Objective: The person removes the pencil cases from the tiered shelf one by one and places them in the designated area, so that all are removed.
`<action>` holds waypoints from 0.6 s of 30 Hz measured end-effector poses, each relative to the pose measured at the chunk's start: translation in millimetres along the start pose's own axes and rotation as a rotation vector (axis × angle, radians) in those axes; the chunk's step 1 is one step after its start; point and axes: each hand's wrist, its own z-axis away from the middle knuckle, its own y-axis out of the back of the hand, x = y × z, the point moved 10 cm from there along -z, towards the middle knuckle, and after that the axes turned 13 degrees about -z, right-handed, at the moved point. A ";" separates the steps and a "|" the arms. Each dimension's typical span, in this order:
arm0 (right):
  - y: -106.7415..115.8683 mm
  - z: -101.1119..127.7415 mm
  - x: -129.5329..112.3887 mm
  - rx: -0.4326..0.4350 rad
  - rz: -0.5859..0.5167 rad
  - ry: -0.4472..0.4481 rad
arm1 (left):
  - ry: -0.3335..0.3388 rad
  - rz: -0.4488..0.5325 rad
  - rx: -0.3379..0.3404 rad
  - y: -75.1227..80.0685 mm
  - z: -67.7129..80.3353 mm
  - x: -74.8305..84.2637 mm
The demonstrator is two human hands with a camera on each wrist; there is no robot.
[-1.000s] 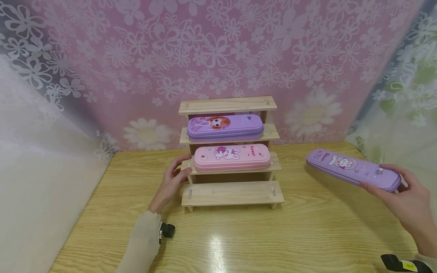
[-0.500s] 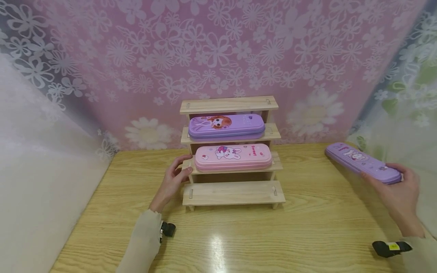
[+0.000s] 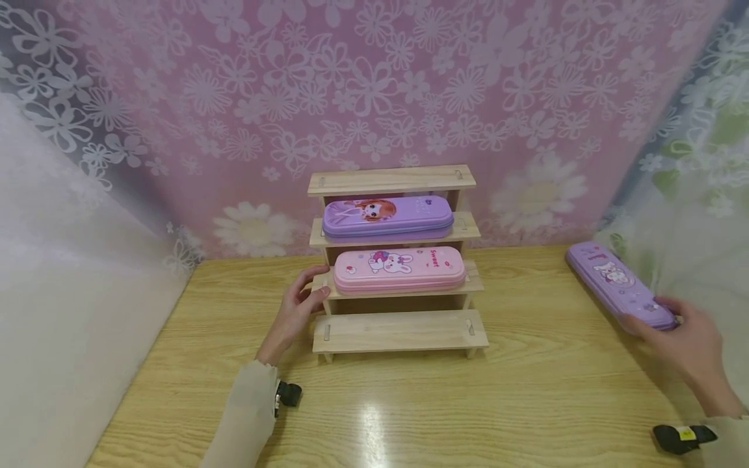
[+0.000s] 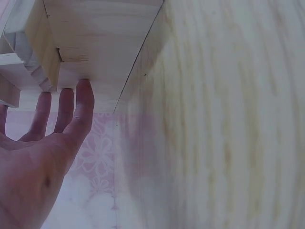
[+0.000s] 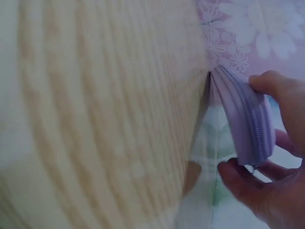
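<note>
In the head view my right hand [image 3: 687, 344] grips the near end of a purple pencil case [image 3: 620, 286] with a bunny picture. This pencil case slants away at the table's right side, its far end low near the back edge. The right wrist view shows its zipper side [image 5: 250, 119] between thumb and fingers. At the left end of a stepped wooden stand [image 3: 400, 333], my left hand [image 3: 292, 315] rests its extended fingers; the left wrist view has fingertips [image 4: 84, 86] against the wood. A pink pencil case [image 3: 404, 270] and another purple pencil case [image 3: 386, 218] lie on the middle steps.
The wood-grain table [image 3: 374, 403] spans the foreground. Behind it hangs a pink flowered cloth [image 3: 374, 91]. Pale sheets close off the left [image 3: 58, 292] and right [image 3: 696, 227] sides, the right one close beside my right hand. The stand's top step [image 3: 392, 179] is nearest the cloth.
My right hand has carried the bunny pencil case rightward and turned it, so its far end points more to the back. My left hand has stayed at the stand.
</note>
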 end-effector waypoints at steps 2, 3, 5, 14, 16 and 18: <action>-2.2 0.4 4.1 -0.029 0.050 -0.007 | -0.002 -0.004 0.000 -0.2 0.2 -0.3; -3.0 0.9 6.3 -0.039 0.065 -0.017 | -0.002 -0.003 0.000 -0.3 0.1 -0.3; -3.7 1.7 9.1 -0.050 0.097 -0.027 | 0.000 -0.002 0.001 -0.6 0.2 -0.4; -6.1 -0.8 8.2 -0.055 0.163 -0.015 | -0.006 -0.008 0.006 0.3 0.4 -0.4; -5.4 -0.6 5.3 -0.047 0.159 -0.001 | -0.009 -0.007 0.005 0.4 0.1 -0.5; -5.2 0.4 0.5 -0.039 0.152 0.013 | -0.010 -0.010 0.005 0.7 -0.2 -0.6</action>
